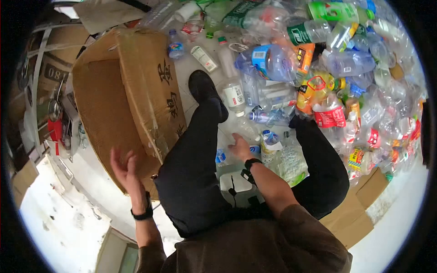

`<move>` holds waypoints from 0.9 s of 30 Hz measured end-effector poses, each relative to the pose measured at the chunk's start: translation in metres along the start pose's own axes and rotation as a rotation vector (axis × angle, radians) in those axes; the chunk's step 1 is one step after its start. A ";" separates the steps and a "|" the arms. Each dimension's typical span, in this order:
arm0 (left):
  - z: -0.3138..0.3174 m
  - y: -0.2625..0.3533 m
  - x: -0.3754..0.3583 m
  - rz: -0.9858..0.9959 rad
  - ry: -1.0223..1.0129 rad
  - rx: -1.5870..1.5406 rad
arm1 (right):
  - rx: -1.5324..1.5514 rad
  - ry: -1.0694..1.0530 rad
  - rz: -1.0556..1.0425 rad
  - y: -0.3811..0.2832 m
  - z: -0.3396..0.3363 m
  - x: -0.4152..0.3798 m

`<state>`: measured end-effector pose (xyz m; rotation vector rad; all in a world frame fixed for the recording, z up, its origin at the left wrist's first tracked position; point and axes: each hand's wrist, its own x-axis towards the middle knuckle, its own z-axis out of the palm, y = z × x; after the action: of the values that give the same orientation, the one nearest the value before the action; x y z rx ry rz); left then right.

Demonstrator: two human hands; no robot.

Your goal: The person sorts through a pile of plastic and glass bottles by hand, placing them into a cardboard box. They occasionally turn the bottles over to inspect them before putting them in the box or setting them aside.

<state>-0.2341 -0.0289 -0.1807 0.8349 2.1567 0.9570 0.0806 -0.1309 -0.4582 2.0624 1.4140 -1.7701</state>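
Viewed from the head camera, I log the person seated, legs spread, facing a heap of plastic bottles (327, 68) that fills the upper right of the frame.

Left hand (124, 168), lower left of centre: raised beside the open cardboard box (123, 100), fingers spread apart, holding nothing. It sits just at the box's lower edge.

Right hand (240, 148), centre of frame: fingers loosely apart, reaching down between the knees toward a small clear bottle with a blue label (271, 142). It is near the bottle; I cannot tell whether it touches.

Risks, in my judgement: the heap is loose and stacked high, so pulling one bottle from its foot could bring others sliding onto the legs. The box stands tilted on its side; a knock from the left hand could tip it.

Counts: one cardboard box in use, further flattened cardboard at lower right (364, 200); two hands, each with a dark wristband; one black shoe (202, 88) visible at centre top. Bottles run to several dozen; an exact count is not possible, as many overlap
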 end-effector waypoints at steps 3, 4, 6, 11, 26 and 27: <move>0.012 0.055 -0.022 0.062 0.056 -0.005 | 0.007 0.006 -0.202 -0.017 0.014 0.008; 0.018 0.063 -0.025 0.126 0.079 0.009 | -0.055 -0.062 -0.249 -0.023 0.016 0.010; 0.033 0.074 -0.026 0.127 0.061 0.015 | -0.098 -0.133 -0.294 -0.036 0.022 0.009; 0.069 0.072 -0.024 0.077 -0.004 -0.036 | -0.424 -0.405 -0.474 -0.036 0.055 0.017; 0.050 0.086 -0.049 0.107 0.018 -0.242 | -0.172 -0.004 -0.333 -0.032 -0.072 0.018; 0.039 0.083 -0.051 0.137 0.009 -0.286 | -0.183 0.018 -0.346 -0.046 -0.085 0.008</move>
<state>-0.1501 -0.0071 -0.1210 0.8450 1.9278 1.3037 0.1126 -0.0504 -0.4145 1.8339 1.9554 -1.6528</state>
